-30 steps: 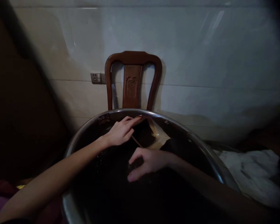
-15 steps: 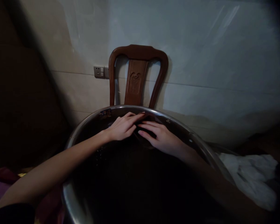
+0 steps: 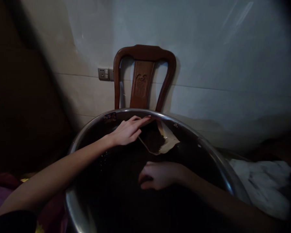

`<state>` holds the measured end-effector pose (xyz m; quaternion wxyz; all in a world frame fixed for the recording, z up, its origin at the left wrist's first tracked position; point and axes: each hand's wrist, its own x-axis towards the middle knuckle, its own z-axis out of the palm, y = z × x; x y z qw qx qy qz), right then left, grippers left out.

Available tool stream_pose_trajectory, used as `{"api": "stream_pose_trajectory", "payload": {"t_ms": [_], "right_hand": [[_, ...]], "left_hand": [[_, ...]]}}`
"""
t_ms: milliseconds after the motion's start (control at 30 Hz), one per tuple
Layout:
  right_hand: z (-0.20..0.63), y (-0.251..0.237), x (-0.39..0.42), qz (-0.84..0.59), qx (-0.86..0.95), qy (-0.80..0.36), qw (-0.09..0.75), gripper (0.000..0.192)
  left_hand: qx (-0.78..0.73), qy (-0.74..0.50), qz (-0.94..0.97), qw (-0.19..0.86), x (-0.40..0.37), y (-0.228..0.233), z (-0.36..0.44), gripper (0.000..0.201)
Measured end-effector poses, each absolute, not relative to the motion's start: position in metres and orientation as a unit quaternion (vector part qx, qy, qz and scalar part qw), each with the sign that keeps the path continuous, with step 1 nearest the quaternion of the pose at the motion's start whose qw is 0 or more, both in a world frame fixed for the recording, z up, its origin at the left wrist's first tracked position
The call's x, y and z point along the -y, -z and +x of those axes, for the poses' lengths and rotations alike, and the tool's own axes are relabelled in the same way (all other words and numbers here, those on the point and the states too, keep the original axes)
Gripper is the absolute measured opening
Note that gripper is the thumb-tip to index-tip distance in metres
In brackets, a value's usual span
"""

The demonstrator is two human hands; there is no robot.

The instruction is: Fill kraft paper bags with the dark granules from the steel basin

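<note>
A large round metal tub (image 3: 129,110) with a shiny rim spans the lower view, its inside very dark. Against its far wall leans a pale, paper-like bag (image 3: 171,142), mouth open, with dark brown loose material (image 3: 154,137) inside. My left hand (image 3: 128,131) holds the bag's left edge, fingers stretched along it and thumb below. Nearer to me, over the dark middle of the tub, my right hand (image 3: 160,175) is apart from the bag with its fingers curled in. Whatever it holds, if anything, is lost in shadow.
A carved wooden chair (image 3: 140,84) stands behind the tub against the tiled wall (image 3: 208,58), beside a socket plate (image 3: 103,74). White crumpled cloth or plastic (image 3: 264,181) lies outside the rim at right. Something dark red (image 3: 5,187) is at lower left.
My right hand has left the bag and come down toward me, its fingers curling. The bag's open mouth now shows. My left hand stays in place.
</note>
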<state>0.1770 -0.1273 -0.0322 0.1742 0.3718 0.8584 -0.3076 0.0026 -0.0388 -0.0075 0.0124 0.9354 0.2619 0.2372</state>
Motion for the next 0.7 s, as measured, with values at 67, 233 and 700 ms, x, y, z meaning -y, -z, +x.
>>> {"api": "stream_pose_trajectory", "payload": {"t_ms": [67,233,700], "right_hand": [[0.179,0.050,0.118,0.403,-0.844,0.284,0.209,0.043],[0.176,0.067,0.107,0.396,-0.825,0.301,0.269,0.043],[0.175,0.069,0.110,0.393,-0.829,0.325,0.228,0.043]], "left_hand": [[-0.259,-0.238,0.936,0.015,0.039,0.007,0.003,0.054],[-0.250,-0.237,0.939,0.013,0.040,0.006,0.004,0.054],[-0.252,-0.234,0.939,0.015,0.040,0.007,0.004,0.055]]}}
